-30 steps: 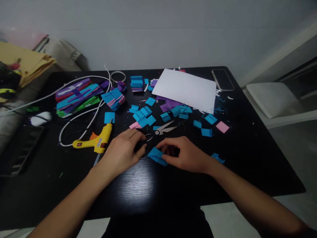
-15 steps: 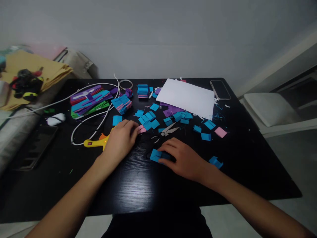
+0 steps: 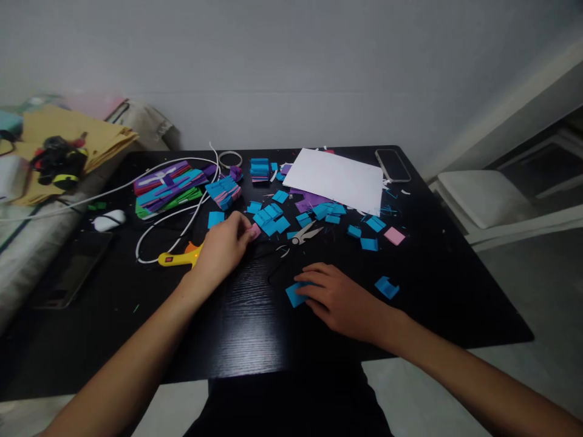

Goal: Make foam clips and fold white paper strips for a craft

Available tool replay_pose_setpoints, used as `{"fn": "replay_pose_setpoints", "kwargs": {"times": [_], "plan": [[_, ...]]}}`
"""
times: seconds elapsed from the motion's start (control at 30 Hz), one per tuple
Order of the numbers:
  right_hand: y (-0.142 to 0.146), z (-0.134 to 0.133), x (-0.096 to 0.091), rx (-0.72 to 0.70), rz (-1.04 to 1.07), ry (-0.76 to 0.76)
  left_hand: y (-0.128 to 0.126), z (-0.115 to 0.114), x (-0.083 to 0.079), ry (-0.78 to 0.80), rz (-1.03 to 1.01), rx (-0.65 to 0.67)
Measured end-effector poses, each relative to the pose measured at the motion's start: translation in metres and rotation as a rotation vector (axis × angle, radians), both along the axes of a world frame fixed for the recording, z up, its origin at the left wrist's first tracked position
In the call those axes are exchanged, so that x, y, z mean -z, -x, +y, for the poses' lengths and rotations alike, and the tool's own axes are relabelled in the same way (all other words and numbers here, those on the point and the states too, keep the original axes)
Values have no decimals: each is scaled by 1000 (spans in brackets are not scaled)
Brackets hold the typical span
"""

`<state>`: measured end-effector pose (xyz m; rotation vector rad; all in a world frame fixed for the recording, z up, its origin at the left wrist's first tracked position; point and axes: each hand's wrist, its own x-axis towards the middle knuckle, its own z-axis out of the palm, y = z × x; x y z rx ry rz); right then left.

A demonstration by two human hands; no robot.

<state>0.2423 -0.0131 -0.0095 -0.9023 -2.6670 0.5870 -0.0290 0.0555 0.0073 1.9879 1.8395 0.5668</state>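
My left hand (image 3: 223, 246) reaches forward over the black table (image 3: 255, 334). Its curled fingertips pinch a small pink folded paper piece (image 3: 255, 230) at the edge of a cluster of blue paper pieces (image 3: 271, 218). My right hand (image 3: 339, 297) lies flat, fingers stretched, pressing on a blue paper piece (image 3: 295, 295) near the table's front. Scissors (image 3: 306, 233) lie between the two hands, blades pointing right, with their dark handles hard to make out against the table.
A yellow glue gun (image 3: 175, 259) and a white cable (image 3: 182, 212) lie by my left wrist. Behind are coloured paper stacks (image 3: 166, 185), a tape ring (image 3: 230, 159), a white sheet (image 3: 337, 176) and a phone (image 3: 392, 165). Loose blue pieces (image 3: 386, 286) and a pink one (image 3: 394, 235) lie to the right.
My left hand left the scissor handles and moved forward-left to the pink piece. My right hand lowered and flattened onto the blue piece. The view shifted a little.
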Motion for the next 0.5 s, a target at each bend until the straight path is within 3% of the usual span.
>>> {"fn": "replay_pose_setpoints", "kwargs": {"times": [0.07,0.17,0.27,0.4,0.5], "plan": [[-2,-2,0,14,23,4,-3,-10,-6,-12,-191,-23],[-3,-1,-3,87,133,40,-17,-34,-8,139,-578,112],[-5,1,-6,143,231,93,-36,-61,-2,322,-628,215],[-8,-2,1,98,209,132,-52,-86,11,348,-658,210],[-9,-7,12,101,196,68,-55,-95,20,321,-621,215]]}}
